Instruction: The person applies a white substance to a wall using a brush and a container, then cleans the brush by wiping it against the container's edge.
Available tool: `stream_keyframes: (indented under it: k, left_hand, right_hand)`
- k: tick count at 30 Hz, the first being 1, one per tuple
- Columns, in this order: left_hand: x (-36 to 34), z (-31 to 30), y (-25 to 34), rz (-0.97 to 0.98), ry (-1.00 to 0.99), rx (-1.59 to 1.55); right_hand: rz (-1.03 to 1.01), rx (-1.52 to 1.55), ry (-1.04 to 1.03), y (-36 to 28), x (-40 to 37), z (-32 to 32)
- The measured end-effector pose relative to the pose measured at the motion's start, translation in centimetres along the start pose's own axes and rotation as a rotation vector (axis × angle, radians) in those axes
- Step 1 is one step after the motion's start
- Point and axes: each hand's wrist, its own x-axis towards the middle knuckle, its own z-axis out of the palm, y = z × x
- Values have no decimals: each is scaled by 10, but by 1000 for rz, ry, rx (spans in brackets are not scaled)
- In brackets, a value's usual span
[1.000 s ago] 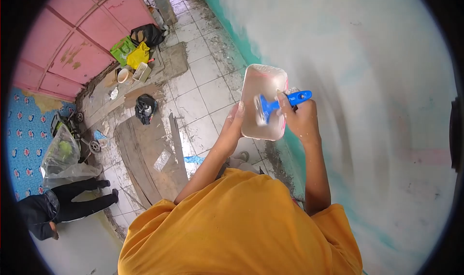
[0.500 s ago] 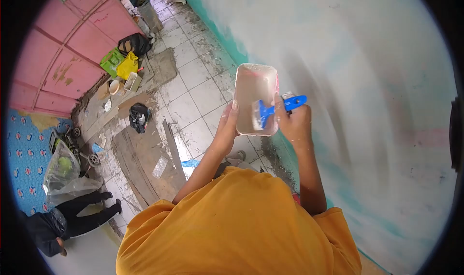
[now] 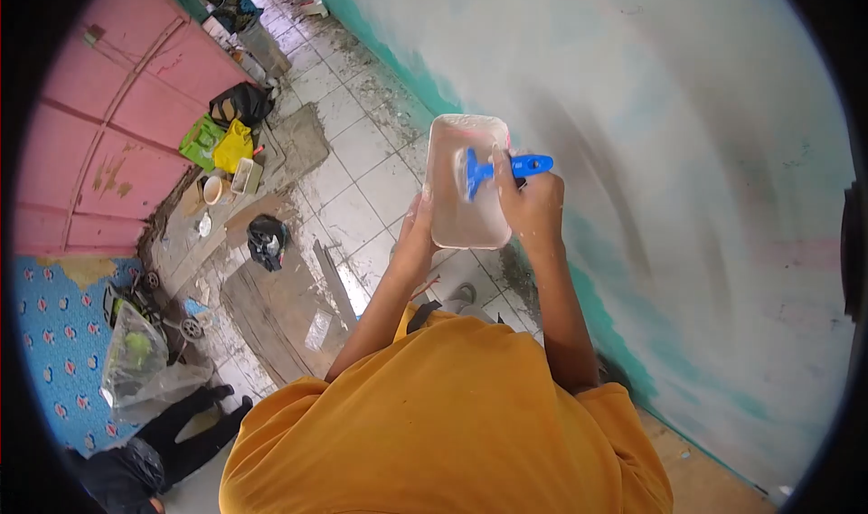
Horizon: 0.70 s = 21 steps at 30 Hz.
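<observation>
A whitish rectangular tub (image 3: 468, 228) with pale residue inside is tilted toward me in front of my body. Its left side rests in my left hand (image 3: 417, 239), the thumb along the outer edge and the fingers mostly hidden underneath. My right hand (image 3: 533, 208) is closed around a blue-handled scraper (image 3: 532, 164). The scraper's wide head lies over the tub's inside, with whitish paste along its blade. Just right of both hands stands the wall (image 3: 669, 152), smeared white and grey over turquoise.
Broken boards (image 3: 271, 306) lie on the dirty tiled floor (image 3: 362, 188) at left. A black bag (image 3: 267, 241), a bucket (image 3: 215, 189) and a yellow bag (image 3: 234, 146) sit farther off. A person in dark clothes (image 3: 172, 442) is at lower left, near a plastic-covered stroller (image 3: 140, 356).
The scraper has moved up and left within the tub, from its lower right part to its middle. My view has shifted slightly, and the tub sits a little farther left.
</observation>
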Motion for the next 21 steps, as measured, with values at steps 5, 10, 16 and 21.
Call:
stream_keyframes:
  k: [5, 10, 16, 21]
  left_hand:
    - [24, -36, 36, 6, -43, 13]
    - [43, -65, 69, 72, -103, 44]
    - [67, -99, 106, 57, -116, 51]
    - [81, -114, 108, 10, -136, 94]
  right_hand:
    - [87, -20, 94, -17, 29, 15]
    - [119, 15, 124, -40, 65, 61]
    - [105, 52, 79, -53, 77, 89]
    - [115, 15, 150, -67, 97, 107]
